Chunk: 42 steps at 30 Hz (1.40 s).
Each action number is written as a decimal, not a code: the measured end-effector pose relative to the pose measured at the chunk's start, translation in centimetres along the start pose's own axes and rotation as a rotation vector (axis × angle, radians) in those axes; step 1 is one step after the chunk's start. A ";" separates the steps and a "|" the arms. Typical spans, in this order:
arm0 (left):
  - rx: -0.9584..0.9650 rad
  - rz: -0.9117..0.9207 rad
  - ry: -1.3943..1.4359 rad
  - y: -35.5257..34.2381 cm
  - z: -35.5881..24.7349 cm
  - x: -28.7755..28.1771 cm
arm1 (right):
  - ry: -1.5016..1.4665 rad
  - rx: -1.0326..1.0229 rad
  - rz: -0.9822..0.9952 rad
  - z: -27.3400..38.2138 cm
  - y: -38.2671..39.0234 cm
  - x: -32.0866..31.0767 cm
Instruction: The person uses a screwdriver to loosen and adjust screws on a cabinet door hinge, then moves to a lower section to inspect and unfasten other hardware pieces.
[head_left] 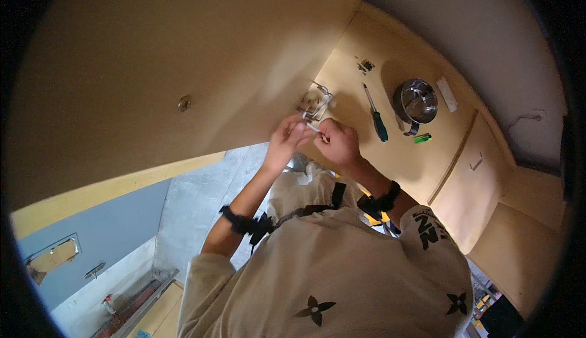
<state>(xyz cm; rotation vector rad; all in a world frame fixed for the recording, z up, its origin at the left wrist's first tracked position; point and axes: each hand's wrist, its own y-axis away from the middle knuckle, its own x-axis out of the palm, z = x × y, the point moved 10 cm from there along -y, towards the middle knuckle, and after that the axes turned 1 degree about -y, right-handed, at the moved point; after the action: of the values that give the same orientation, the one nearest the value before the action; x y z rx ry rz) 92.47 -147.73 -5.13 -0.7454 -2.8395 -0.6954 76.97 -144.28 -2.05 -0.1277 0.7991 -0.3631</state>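
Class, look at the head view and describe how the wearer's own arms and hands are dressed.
The left hand and right hand are ungloved. Each forearm wears a black band, one left and one right, with bulky black parts attached. The pale beige sleeves are short; the right sleeve carries bold black lettering.

That metal pot (400, 100) is gleaming super glossy, the bent metal fitting (330, 97) is showing some shine, the screwdriver handle (379, 125) is looking like smooth plastic, the wood-look worktop (397, 164) is reading satiny, the cloth shirt (360, 258) totally matt.
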 end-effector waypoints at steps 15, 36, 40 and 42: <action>0.211 0.179 -0.359 -1.4 -0.2 3.4 | -0.882 0.454 0.405 -1.0 1.2 4.9; 0.025 0.226 -0.130 -2.0 3.1 3.7 | -1.016 0.587 0.154 -3.7 3.5 3.5; 0.024 0.206 -0.105 -2.2 3.0 3.7 | -0.905 0.783 0.485 -7.0 5.8 6.4; 0.059 0.216 -0.261 -2.2 2.7 3.8 | -0.870 0.590 0.359 -6.5 4.5 5.5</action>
<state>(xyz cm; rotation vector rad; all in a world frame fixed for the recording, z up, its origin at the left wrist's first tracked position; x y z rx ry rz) 88.07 -146.54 -7.49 -1.1905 -2.9242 -0.5139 77.00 -141.98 -11.42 0.3911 -0.1680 -0.1580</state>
